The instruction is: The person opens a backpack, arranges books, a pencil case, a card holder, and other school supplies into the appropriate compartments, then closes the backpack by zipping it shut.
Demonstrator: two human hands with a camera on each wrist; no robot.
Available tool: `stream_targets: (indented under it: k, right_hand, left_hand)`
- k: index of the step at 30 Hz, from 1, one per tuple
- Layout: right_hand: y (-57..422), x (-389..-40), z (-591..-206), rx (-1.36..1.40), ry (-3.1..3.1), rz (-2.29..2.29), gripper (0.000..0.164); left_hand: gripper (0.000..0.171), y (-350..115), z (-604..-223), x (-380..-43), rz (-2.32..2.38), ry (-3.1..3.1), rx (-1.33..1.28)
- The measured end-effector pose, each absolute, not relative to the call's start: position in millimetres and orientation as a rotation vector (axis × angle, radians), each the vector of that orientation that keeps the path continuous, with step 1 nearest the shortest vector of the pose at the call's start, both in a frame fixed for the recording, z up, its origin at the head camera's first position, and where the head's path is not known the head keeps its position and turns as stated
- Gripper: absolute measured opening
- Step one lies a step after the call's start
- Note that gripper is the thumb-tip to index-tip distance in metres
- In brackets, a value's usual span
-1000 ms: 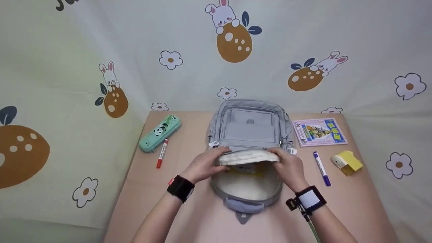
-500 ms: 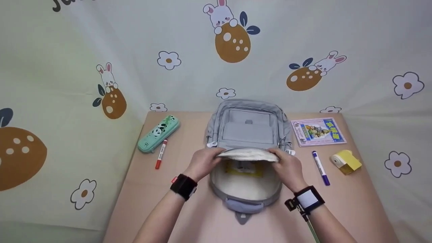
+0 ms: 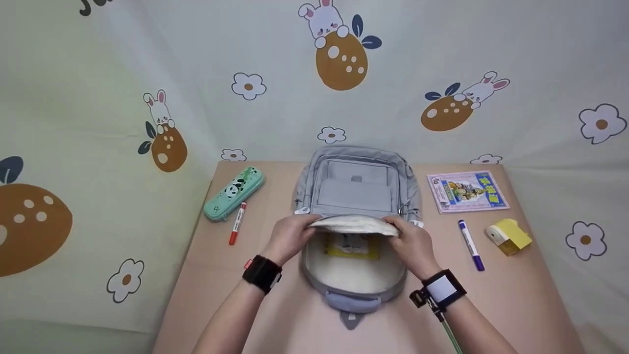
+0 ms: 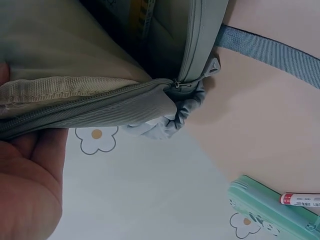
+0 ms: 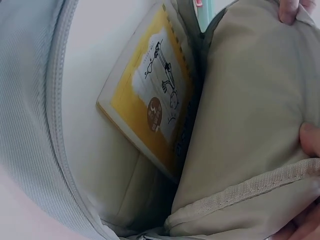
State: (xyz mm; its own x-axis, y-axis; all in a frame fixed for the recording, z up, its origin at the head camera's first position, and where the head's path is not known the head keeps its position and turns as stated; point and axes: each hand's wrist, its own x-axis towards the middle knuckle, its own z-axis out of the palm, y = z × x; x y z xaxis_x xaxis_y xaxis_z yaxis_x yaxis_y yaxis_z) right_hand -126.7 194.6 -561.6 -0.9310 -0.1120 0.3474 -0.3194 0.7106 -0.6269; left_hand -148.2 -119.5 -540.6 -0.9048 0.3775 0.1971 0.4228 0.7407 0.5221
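Observation:
A grey backpack lies on the table with its main compartment unzipped and its top handle toward me. My left hand grips the left side of the raised front flap. On the flap's right side, my right hand holds the same edge between thumb and fingers. Inside the compartment sits a yellow spiral notebook with a white patch and black line drawing on its cover. The zipper runs down to the corner of the opening in the left wrist view.
To the left lie a green panda pencil case and a red marker. A booklet, a blue-purple marker and a yellow tape dispenser lie to the right. Patterned cloth hangs behind the table.
The hands and flap have shifted slightly left, and the backpack moved a little left with them. More of the yellow notebook now shows inside the opening.

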Motion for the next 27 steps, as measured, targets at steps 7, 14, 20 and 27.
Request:
stream_targets:
  k: [7, 14, 20, 27]
  right_hand:
    - [212.9, -128.7, -570.7, 0.436, -2.685, 1.101, 0.03]
    - [248.5, -131.4, -586.8, 0.319, -2.605, 1.246, 0.029]
    - [280.0, -147.8, -613.7, 0.069, -2.657, 1.072, 0.035]
    - [301.6, -172.3, -643.6, 0.172, -2.918, 0.709, 0.048]
  left_hand:
    - [0.021, -116.3, -540.4, -148.3, -0.905, -2.894, -0.635]
    - [0.019, -115.6, -538.0, -149.1, -0.924, -2.918, -0.561]
    - [0.018, -114.1, -537.5, -149.9, -0.951, -2.911, -0.538]
    - [0.022, -109.2, -535.6, -150.2, -0.963, -2.926, -0.555]
